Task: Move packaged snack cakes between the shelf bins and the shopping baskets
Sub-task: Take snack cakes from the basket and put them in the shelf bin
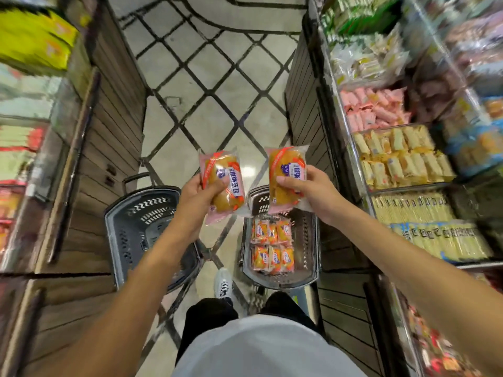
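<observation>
Each of my hands holds one packaged snack cake, a golden cake in a clear wrapper with pink ends and an orange stripe. My left hand (197, 193) grips the left snack cake (224, 183) above the gap between two baskets. My right hand (304, 187) grips the right snack cake (285, 175) over the far end of the right basket (310, 257), which holds several orange-wrapped cakes (272, 246). The left basket (122, 213) on the floor shows no packs inside, though my forearm hides part of it.
Shelf bins on the right hold pink packs (373, 110), yellow cakes (400, 156) and pale stick packs (424, 224). A wood-panelled shelf unit (109, 126) stands on the left. The tiled aisle floor (212, 85) runs ahead. My legs and white shoe (223, 284) are below.
</observation>
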